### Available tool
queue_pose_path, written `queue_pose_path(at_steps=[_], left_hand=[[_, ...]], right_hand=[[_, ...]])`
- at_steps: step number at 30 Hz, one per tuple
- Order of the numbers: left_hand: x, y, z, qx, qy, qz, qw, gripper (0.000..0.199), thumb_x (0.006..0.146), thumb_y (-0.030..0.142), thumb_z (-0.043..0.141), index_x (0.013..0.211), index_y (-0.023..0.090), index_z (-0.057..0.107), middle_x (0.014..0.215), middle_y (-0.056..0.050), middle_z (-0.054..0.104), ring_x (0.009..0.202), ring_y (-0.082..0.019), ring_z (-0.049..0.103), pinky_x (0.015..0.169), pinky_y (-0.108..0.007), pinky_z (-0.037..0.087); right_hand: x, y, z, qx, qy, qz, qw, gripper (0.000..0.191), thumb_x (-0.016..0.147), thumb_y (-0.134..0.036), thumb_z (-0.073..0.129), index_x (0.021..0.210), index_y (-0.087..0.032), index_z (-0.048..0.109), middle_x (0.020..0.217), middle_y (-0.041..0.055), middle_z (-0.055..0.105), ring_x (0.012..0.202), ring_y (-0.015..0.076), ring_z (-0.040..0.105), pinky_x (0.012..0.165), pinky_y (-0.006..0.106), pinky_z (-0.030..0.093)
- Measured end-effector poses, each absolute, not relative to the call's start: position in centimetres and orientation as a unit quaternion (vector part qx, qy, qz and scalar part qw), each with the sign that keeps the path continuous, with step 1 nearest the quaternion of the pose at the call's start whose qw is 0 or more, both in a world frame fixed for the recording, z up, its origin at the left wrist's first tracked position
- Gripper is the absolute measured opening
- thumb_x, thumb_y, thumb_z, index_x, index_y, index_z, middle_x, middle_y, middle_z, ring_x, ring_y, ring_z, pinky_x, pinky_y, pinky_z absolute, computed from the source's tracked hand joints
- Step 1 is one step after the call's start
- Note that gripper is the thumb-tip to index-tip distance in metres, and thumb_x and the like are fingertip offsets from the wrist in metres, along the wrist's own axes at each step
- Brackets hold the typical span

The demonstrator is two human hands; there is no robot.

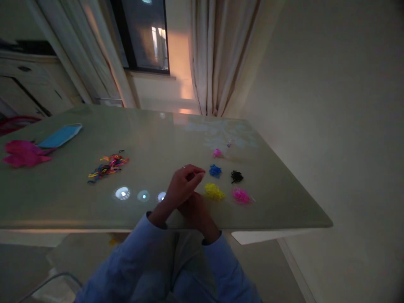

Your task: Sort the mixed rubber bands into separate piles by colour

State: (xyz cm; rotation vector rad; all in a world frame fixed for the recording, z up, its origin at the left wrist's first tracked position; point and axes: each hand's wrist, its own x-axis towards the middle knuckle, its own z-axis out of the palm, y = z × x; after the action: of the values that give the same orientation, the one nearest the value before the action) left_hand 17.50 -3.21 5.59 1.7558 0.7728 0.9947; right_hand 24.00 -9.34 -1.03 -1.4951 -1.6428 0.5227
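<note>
My left hand (186,183) reaches across the front of the table, its thumb and fingers pinched together beside the blue pile of small rubber bands (215,171). What the pinch holds, if anything, is too small to make out. Under my left wrist, my right hand (196,211) rests near the table edge with curled fingers, partly covered. Close by on the right lie a yellow pile of bands (214,192), a pink pile (241,196) and a black pile (236,176). A mixed-colour heap of bands (109,166) is spread out to the left.
A small pink bundle (217,153) and a tiny clear item (229,144) lie farther back. On the far left are a blue face mask (62,136) and a crumpled pink piece (25,153). The glossy table (151,139) meets a wall (331,105) at right.
</note>
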Motion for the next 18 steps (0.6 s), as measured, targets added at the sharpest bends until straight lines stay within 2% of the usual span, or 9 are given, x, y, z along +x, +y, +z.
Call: queue_pose_path(at_steps=[5,10,13,18], left_hand=[[8.8,-2.0,3.0,0.658,0.457,0.444,0.402,0.019,0.078,0.035,0.067,0.084,0.019,0.075,0.077,-0.003,0.069,0.064,-0.015,0.055,0.061,-0.025,0.041],[2.3,-1.1,1.2,0.657,0.5,0.452,0.339,0.013,0.075,0.032,0.07,0.078,0.021,0.074,0.074,-0.002,0.067,0.063,-0.015,0.054,0.064,-0.026,0.041],[0.9,-0.9,0.6,0.645,0.496,0.462,0.352,0.014,0.077,0.033,0.067,0.078,0.021,0.074,0.077,-0.003,0.068,0.07,-0.017,0.057,0.067,-0.027,0.042],[1.2,-1.1,-0.1,0.686,0.467,0.43,0.355,0.01,0.078,0.029,0.066,0.074,0.022,0.072,0.072,-0.003,0.066,0.066,-0.017,0.054,0.069,-0.029,0.039]], right_hand=[[24.3,-10.3,0.2,-0.579,-0.654,0.232,0.428,0.014,0.089,-0.021,0.059,0.09,-0.019,0.073,0.084,0.0042,0.072,0.077,0.0159,0.064,0.072,0.026,0.048],[24.4,-10.5,0.6,-0.591,-0.649,0.229,0.421,0.016,0.091,-0.028,0.059,0.088,-0.02,0.073,0.083,0.0039,0.072,0.076,0.0161,0.064,0.07,0.026,0.048],[24.4,-10.4,0.5,-0.596,-0.652,0.227,0.41,0.02,0.092,-0.031,0.057,0.088,-0.02,0.073,0.083,0.0045,0.072,0.075,0.017,0.064,0.069,0.027,0.049],[23.6,-9.3,1.2,-0.648,-0.624,0.216,0.379,0.022,0.089,-0.034,0.058,0.088,-0.019,0.074,0.082,0.0058,0.074,0.075,0.0201,0.067,0.069,0.03,0.051]])
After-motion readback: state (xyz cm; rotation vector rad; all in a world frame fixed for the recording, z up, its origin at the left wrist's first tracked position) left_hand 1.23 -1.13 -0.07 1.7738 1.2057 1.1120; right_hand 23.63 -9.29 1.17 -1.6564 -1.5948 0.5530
